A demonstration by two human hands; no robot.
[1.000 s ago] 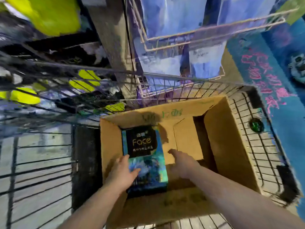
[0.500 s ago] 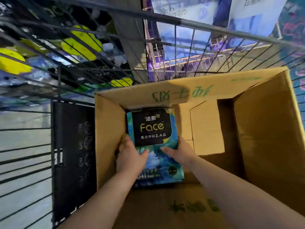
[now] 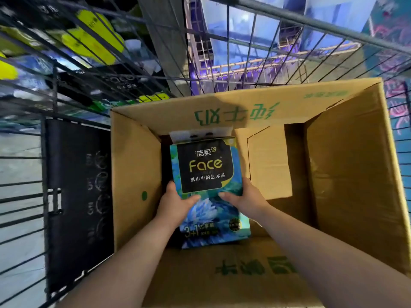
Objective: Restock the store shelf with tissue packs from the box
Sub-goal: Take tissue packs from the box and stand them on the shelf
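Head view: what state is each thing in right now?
Pack: in the box, held by both hands.
Box: open, flaps up, in the cart.
Left hand: grips the pack's left edge.
Right hand: grips the pack's right edge.
Cart: holds the box.

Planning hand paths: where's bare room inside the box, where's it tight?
Free: cardboard box floor between the tissue pack and the right wall, beyond the right hand. Crowded: the narrow gap between pack and left wall, where the left hand grips.
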